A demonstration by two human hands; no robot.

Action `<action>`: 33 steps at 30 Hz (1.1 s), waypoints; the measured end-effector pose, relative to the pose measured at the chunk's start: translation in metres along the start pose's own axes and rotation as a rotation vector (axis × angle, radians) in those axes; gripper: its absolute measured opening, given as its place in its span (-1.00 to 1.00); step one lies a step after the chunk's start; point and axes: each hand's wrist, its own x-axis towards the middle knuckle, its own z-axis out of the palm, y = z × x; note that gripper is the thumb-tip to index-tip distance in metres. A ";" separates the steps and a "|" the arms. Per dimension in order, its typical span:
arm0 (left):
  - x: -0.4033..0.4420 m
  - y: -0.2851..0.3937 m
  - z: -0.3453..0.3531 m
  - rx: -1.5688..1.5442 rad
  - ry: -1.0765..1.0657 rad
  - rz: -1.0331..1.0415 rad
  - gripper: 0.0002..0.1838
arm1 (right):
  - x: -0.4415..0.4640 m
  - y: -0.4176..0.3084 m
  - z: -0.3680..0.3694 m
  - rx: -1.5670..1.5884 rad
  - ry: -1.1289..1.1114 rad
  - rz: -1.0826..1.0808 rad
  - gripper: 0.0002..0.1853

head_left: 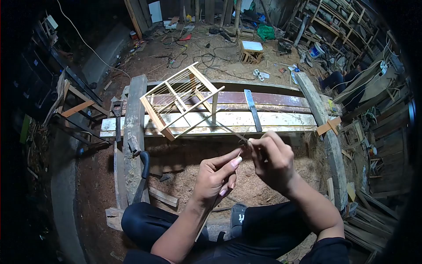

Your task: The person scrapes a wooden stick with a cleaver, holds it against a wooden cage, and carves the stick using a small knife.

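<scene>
My left hand (218,176) is closed around a thin wooden stick (202,226), which runs down past my wrist, its tip showing at my thumb. Up and to the right, my right hand (273,159) pinches a small dark thing whose shape I cannot make out, close to the stick's tip. Beyond my hands, a wooden frame with thin bars (179,100) rests tilted on the white plank (285,119) of the bench. A dark flat metal blade (252,110) lies across the planks to its right.
A black-handled saw (145,165) leans at the bench's left beam (134,119). Small crossed wood pieces (329,126) sit on the right beam (323,114). Cables and a power strip (259,75) lie on the ground behind. A person's dark-clothed legs (336,81) show at right.
</scene>
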 end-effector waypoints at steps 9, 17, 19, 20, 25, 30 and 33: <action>-0.004 0.009 0.002 0.014 -0.053 0.032 -0.64 | 0.002 0.008 -0.001 -0.024 0.026 -0.018 -0.84; 0.000 0.007 0.002 -0.050 -0.022 0.012 -0.64 | 0.006 -0.005 -0.009 0.085 0.033 0.000 -0.74; 0.000 0.007 0.001 -0.076 -0.035 0.007 -0.63 | 0.006 -0.001 -0.003 0.076 0.045 -0.016 -0.76; 0.000 0.007 0.000 -0.101 -0.050 0.004 -0.62 | 0.005 -0.001 -0.002 0.079 0.047 -0.013 -0.76; 0.000 0.007 -0.001 -0.103 -0.051 -0.011 -0.62 | 0.002 -0.001 -0.004 0.024 -0.008 -0.006 -0.81; -0.004 0.009 0.001 -0.085 -0.092 -0.005 -0.63 | -0.001 0.001 -0.003 0.013 -0.014 -0.031 -0.69; -0.004 0.011 0.000 -0.113 -0.103 0.018 -0.64 | 0.001 0.011 -0.009 0.009 0.149 0.064 -0.65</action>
